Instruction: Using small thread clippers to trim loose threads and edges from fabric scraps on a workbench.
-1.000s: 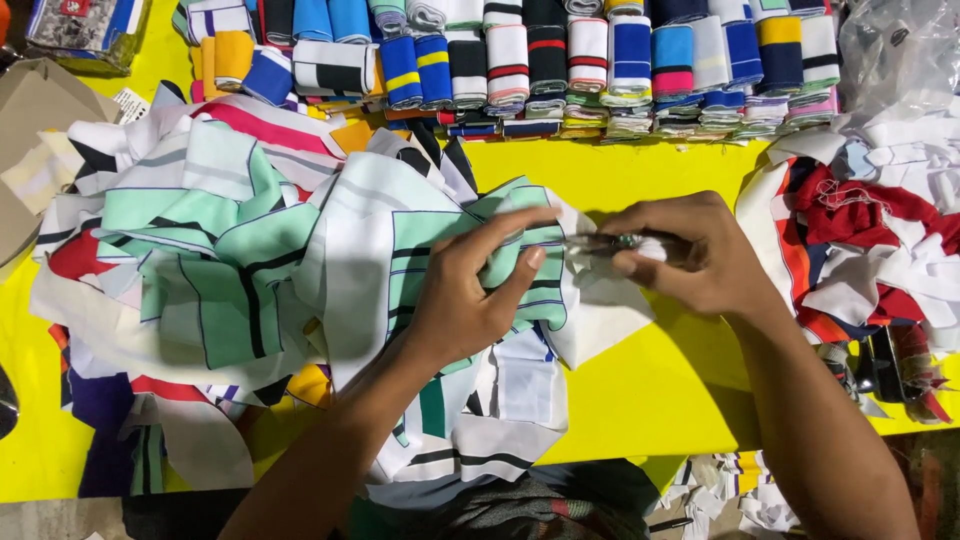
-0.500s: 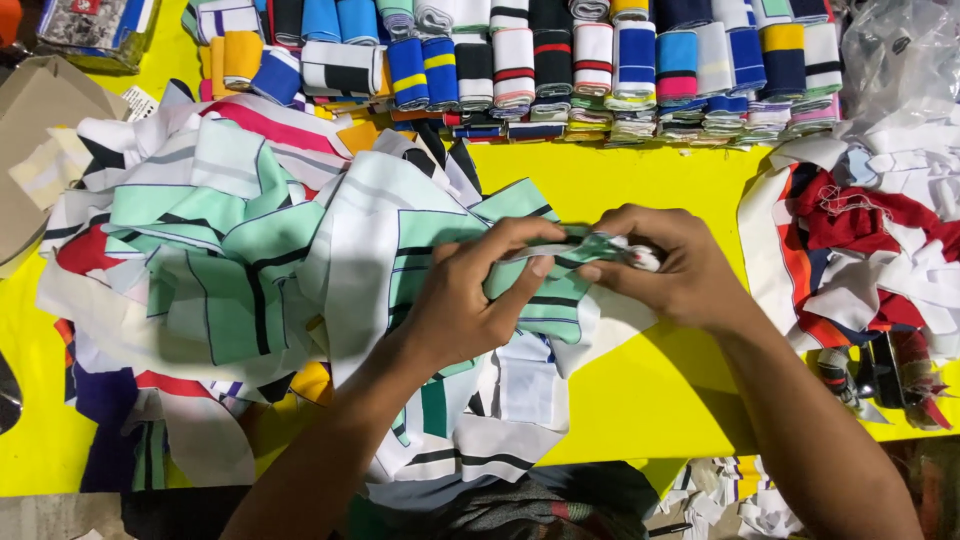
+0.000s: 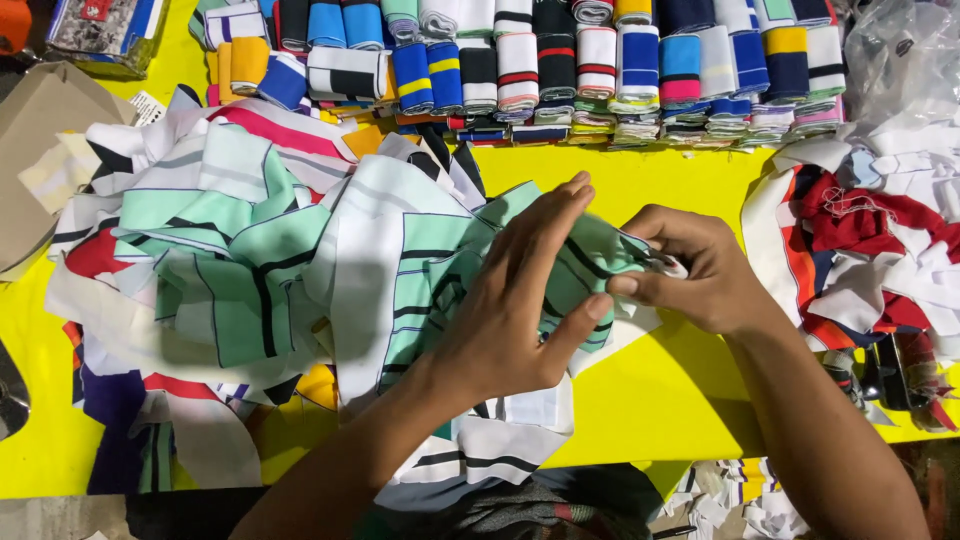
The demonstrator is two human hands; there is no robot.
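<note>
A mint-green knit collar strip (image 3: pixel 575 265) with black and white stripes lies at the top of a loose heap of similar striped strips (image 3: pixel 250 270) on a yellow table (image 3: pixel 660 390). My left hand (image 3: pixel 520 300) presses flat on this strip, fingers stretched toward the far side, thumb pointing right. My right hand (image 3: pixel 690 270) pinches the strip's right end between thumb and fingers; a small white bit shows at its fingertips. The two hands touch over the cloth.
A row of folded striped collar bundles (image 3: pixel 560 60) lines the far edge. A second heap of red, white and navy strips (image 3: pixel 870 250) lies at the right, under a clear plastic bag (image 3: pixel 900 60). A brown cardboard piece (image 3: pixel 40 150) sits far left. Scraps (image 3: pixel 740 500) lie below the table edge.
My right hand has moved left and closed in on my left hand. The metal tool seen in it a second ago is no longer visible. The green strip is now bunched between both hands.
</note>
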